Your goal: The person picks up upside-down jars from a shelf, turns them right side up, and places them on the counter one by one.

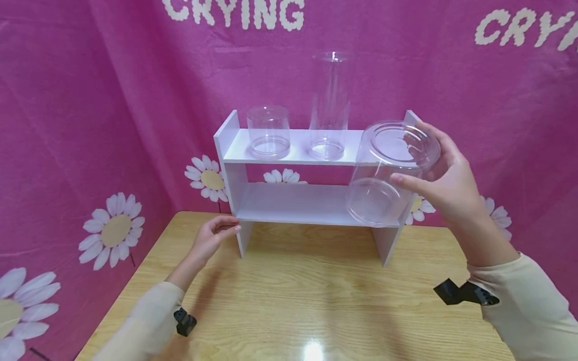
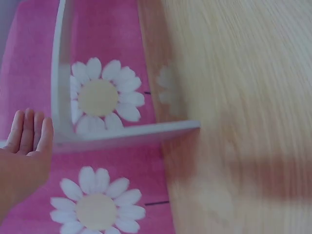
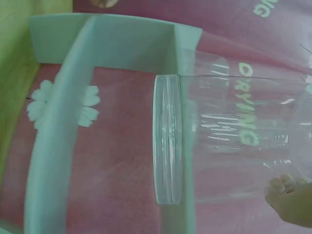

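The jar (image 1: 377, 170) was in the right hand (image 1: 453, 188), in front of the rack's right end and roughly upright; whether it touched the rack (image 1: 235, 190) could not be told; the thumb pressed its near side while the other fingers bent round the far side near the upper end, clamped on the smooth wall; the left hand (image 1: 213, 236) lay by the rack's left side, level with the lower shelf (image 1: 293, 203), its fingers nearly straight and close together, holding nothing, though contact with the panel was unclear

The jar was clear and glossy, probably light if plastic, heavier and breakable if glass, and the views did not settle which; its wall looked stiff, so it likely would not give under a squeeze, and so smooth a curve would probably slip in a loose or damp grip; the width nearly filled the hand's span, so a hold at mid-wall, thumb opposite fingers, seemed surest; the ridged band (image 3: 168, 141) at its lower end could be a loose part, hence a poor place to lift by; the short jar (image 1: 269, 128) and tall jar (image 1: 329, 105) stood on the upper shelf (image 1: 299, 146), well apart from the fingers
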`<state>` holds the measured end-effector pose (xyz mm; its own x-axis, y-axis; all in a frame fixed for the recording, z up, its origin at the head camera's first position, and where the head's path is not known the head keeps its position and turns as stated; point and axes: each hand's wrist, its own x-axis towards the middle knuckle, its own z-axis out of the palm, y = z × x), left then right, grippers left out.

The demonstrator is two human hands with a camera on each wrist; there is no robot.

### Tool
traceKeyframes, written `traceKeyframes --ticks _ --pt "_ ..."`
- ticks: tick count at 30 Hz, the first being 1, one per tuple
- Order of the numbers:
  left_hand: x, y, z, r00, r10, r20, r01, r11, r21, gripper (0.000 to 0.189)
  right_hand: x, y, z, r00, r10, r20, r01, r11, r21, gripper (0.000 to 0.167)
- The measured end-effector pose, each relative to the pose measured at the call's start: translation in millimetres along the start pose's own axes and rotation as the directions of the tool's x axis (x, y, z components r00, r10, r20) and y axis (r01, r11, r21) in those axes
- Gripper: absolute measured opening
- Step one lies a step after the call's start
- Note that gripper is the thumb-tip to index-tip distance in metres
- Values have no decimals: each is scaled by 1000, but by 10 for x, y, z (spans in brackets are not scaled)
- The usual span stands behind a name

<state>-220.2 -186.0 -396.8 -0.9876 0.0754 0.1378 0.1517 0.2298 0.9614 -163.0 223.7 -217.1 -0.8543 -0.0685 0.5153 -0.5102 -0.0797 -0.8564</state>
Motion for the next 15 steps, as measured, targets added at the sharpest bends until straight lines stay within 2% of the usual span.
traceKeyframes --ticks 4,9,15 --pt "-24 104 87 994 73 77 -73 997 5 37 -45 137 38 999 -16 32 14 999 42 83" --pt "-80 252 204 976 137 172 -138 990 -7 38 -122 315 108 999 -18 29 16 997 74 83" --pt "-129 373 321 959 163 232 -159 987 -37 43 -216 514 186 999 36 34 -37 999 39 85"
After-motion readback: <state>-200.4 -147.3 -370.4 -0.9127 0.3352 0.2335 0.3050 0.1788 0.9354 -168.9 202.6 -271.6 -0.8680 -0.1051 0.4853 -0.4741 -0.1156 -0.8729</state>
